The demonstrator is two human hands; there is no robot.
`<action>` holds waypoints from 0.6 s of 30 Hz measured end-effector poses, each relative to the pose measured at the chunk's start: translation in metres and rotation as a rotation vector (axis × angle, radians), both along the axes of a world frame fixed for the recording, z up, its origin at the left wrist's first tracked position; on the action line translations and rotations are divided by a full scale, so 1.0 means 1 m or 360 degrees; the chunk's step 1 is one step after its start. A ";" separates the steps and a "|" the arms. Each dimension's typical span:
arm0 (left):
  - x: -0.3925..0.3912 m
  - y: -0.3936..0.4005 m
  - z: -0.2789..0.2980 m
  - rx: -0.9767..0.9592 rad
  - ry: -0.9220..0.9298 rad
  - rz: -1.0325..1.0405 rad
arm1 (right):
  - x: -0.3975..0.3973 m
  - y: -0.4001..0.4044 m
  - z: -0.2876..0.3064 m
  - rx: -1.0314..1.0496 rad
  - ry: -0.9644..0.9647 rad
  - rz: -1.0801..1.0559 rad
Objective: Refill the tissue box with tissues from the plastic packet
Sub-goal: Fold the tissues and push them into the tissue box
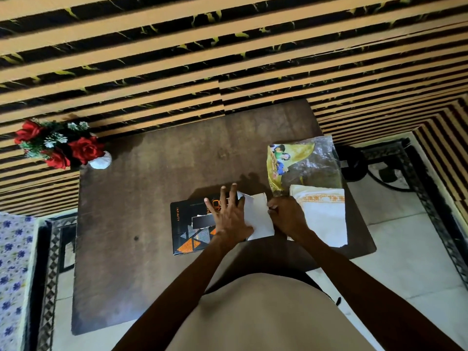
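I see my left hand (229, 214) spread flat on the black tissue box (188, 224); my right hand (286, 216) pinches a white tissue (258, 216) between them, plastic packet (304, 163) just beyond.

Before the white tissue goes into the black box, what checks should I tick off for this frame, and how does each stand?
1. Black cardboard tissue box with orange triangles lies flat on the brown wooden table: ok.
2. Left hand spread flat, steadying the box: ok.
3. White tissue sheet lies over the box's right end: ok.
4. Right hand gripping the tissue's edge: cannot tell, fingers curl out of sight.
5. Box slot clear to take tissue: cannot tell, a hand covers part of it.
6. Clear and yellow plastic packet and remaining cream tissue stack within reach on the right: ok.
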State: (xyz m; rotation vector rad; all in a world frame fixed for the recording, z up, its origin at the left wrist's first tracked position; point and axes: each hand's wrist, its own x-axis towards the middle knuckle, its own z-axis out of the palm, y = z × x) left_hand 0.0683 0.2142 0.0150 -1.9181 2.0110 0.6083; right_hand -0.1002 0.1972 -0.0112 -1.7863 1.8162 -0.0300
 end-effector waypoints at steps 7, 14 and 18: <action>0.000 -0.003 -0.005 0.0128 -0.0159 -0.0086 | -0.052 0.019 0.011 -0.0224 -0.0006 -0.0799; -0.006 -0.006 -0.009 0.0156 -0.0251 -0.0079 | -0.130 0.022 -0.003 0.0377 -0.0292 -0.1390; -0.008 -0.008 -0.009 0.0160 -0.0278 -0.0081 | -0.178 0.027 -0.044 0.0533 -0.0759 -0.1391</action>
